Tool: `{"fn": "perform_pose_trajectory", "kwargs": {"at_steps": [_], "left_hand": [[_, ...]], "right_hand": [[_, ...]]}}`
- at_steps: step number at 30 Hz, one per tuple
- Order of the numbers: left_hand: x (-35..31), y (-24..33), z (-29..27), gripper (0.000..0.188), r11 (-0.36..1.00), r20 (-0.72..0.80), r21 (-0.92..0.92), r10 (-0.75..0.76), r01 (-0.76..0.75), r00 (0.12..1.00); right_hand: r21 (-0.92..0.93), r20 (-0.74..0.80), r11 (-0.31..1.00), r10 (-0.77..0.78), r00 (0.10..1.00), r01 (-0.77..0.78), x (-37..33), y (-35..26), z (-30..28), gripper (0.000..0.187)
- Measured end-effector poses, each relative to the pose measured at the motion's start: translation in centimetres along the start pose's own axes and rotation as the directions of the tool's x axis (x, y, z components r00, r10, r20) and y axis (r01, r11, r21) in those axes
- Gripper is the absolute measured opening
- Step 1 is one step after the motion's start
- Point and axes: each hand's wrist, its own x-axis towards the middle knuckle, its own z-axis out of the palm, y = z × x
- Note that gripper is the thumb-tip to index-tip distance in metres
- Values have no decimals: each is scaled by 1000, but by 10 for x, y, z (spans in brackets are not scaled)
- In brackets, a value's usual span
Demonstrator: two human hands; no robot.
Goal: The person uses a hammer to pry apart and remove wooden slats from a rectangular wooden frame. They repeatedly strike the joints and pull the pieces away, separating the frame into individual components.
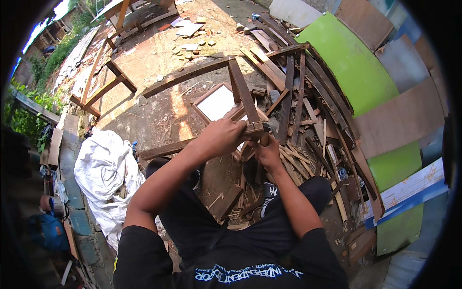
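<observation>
A dark brown wooden frame (188,76) stands in front of me, made of long battens joined at a corner. My left hand (222,137) is closed round the near end of its wood, just left of the corner joint. Beside that joint my right hand (267,153) grips what looks like a hammer (264,139); its wooden handle shows above the fist, and its dark head is partly hidden against the frame. Behind my hands lies a framed white panel (215,104) on the ground, partly covered by the battens.
Scrap wood (290,96) is heaped on the right, near leaning green panels (346,58). A white sack (107,166) lies at my left. Another wooden frame (103,91) rests farther off on the left, with small wood blocks (190,48) scattered beyond.
</observation>
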Motion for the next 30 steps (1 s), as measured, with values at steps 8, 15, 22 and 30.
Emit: {"fn": "perform_pose_trajectory", "kwargs": {"at_steps": [8,15,22,30], "left_hand": [[7,5,-25,29,999,261,17,-34,31,965],[14,-1,-24,32,997,271,78,2,-24,962],[9,3,-32,40,992,254,126,-40,8,966],[6,3,-33,54,975,164,222,-70,33,984]], "right_hand": [[-62,42,997,44,998,-41,-3,-5,-2,25],[-105,32,992,67,997,-63,-4,-7,-6,25],[-67,-144,993,92,985,-102,-30,-34,-34,21],[-147,125,989,21,992,-3,-30,-142,-40,38]]}}
